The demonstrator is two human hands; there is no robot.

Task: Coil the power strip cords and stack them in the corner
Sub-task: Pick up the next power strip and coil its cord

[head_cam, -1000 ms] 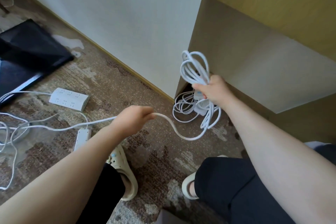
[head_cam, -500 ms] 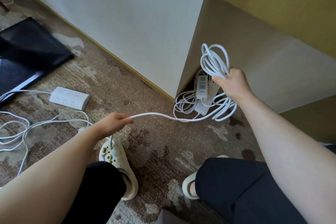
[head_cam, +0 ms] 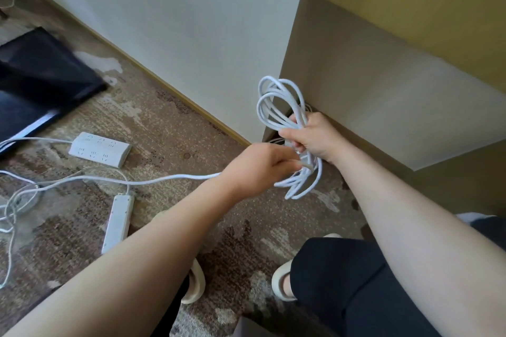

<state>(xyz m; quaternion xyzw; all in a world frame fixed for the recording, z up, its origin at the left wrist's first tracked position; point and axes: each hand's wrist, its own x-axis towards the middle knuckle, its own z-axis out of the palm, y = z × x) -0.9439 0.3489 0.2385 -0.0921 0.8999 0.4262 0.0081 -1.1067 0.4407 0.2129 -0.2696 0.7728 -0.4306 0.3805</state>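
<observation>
My right hand (head_cam: 315, 135) grips a bundle of white cord loops (head_cam: 279, 107) in front of the corner between the white wall and a tan cabinet. The loops stick out above my fist and hang below it. My left hand (head_cam: 262, 169) holds the loose run of the same cord (head_cam: 164, 179) right beside the bundle, at its lower loops. That run trails left across the carpet. A narrow white power strip (head_cam: 116, 223) lies near my left foot. A wider white power strip (head_cam: 100, 149) lies further left. Whatever lies in the corner is hidden behind my hands.
Tangled white cords (head_cam: 16, 200) lie on the patterned carpet at the far left. A black flat object (head_cam: 41, 82) lies at the upper left by the wall. The tan cabinet (head_cam: 383, 90) fills the right side. My feet in pale slippers (head_cam: 282, 282) stand below.
My left hand has moved right with the cord, from mid-carpet up to the bundle. My right hand has shifted left with the loops. The narrow power strip has slid into view by my foot.
</observation>
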